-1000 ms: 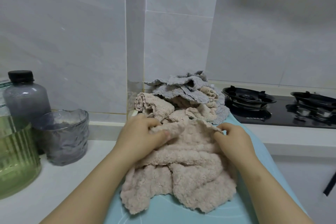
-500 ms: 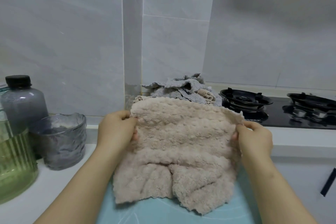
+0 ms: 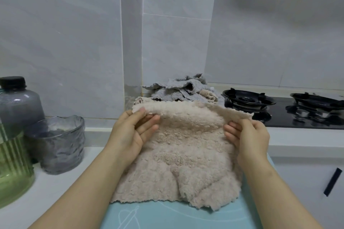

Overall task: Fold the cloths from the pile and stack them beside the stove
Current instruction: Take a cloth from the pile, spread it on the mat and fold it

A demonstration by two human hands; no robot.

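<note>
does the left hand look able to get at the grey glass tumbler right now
Probably, but not at once: the left hand pinches a top corner of the beige cloth and must let go first. The grey glass tumbler stands to its left on the counter, nothing between.

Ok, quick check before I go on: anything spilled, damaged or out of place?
Nothing spilled or damaged. The crumpled pile sits beside the stove's left burner, an awkward spot for cloth; no flame shows. The left hand and right hand pinch the beige cloth.

Beige cloth (image 3: 186, 154), grey-and-beige pile (image 3: 178, 91), pale teal mat (image 3: 167, 215), black stove (image 3: 279, 115), green ribbed jar (image 3: 13, 163).
</note>
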